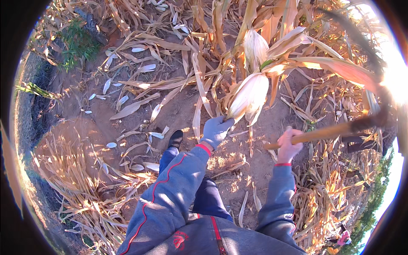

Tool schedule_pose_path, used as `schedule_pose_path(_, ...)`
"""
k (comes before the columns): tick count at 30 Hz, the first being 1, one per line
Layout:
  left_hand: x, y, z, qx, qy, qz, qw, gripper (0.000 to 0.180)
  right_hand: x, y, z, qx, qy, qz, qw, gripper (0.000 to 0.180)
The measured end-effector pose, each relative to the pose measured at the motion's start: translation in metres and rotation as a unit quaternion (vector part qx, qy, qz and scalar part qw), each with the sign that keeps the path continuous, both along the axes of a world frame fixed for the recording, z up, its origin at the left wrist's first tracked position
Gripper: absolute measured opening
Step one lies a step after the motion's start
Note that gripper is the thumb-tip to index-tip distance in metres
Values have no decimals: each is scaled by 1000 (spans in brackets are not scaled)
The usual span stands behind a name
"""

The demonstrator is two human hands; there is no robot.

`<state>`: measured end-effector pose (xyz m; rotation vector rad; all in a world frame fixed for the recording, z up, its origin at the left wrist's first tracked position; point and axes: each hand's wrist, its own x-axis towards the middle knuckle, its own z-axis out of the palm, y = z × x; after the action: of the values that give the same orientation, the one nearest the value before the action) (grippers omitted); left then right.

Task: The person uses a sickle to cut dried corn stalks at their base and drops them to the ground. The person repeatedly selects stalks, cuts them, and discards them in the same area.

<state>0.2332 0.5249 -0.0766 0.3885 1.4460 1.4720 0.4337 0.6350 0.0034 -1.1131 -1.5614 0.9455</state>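
My left hand [216, 131], in a pale grey glove, is closed at the lower tip of a corn ear [250, 97] in a dry, whitish husk. A second husked ear [255, 50] hangs just beyond it on the same dry corn stalk. My bare right hand [290, 143] grips the wooden handle [325, 133] of a tool near its end. This handle runs off to the right, where a dark curved head [379, 115] shows, blurred and partly lost in glare. Exactly what the left fingertips press on is hidden behind the glove.
Dry corn stalks and leaves [214, 25] stand ahead. Cut stalks [80, 187] lie in a heap at left, more [327, 195] at right. Pale husk pieces [146, 68] are strewn over brown soil [85, 123]. Another person [343, 238] is at the far lower right.
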Motion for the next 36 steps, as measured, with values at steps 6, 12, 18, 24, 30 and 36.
schedule_pose_path(6, -30, -18, 34, -43, -186, 112, 975, 14, 114, -140, -184, -263, -362, -81, 891, 26)
schedule_pose_path(12, -60, -123, -75, -287, -119, 45, 950, 21, 119, -138, -121, -373, -142, -121, 909, 15)
schedule_pose_path(18, -165, -100, 8, -351, 25, 14, 936, 22, 158, -189, -139, -270, -243, -58, 930, 12)
schedule_pose_path(24, -313, -4, 191, 42, 281, 242, 928, 41, 82, -174, -65, -237, -234, -66, 941, 19)
schedule_pose_path(30, -237, 70, 144, 1, 202, -29, 979, 50, -6, -98, 2, -91, -174, -178, 964, 22)
schedule_pose_path(36, -123, 151, 51, -36, 145, -185, 971, 75, 21, -98, 18, -78, -307, -298, 900, 19)
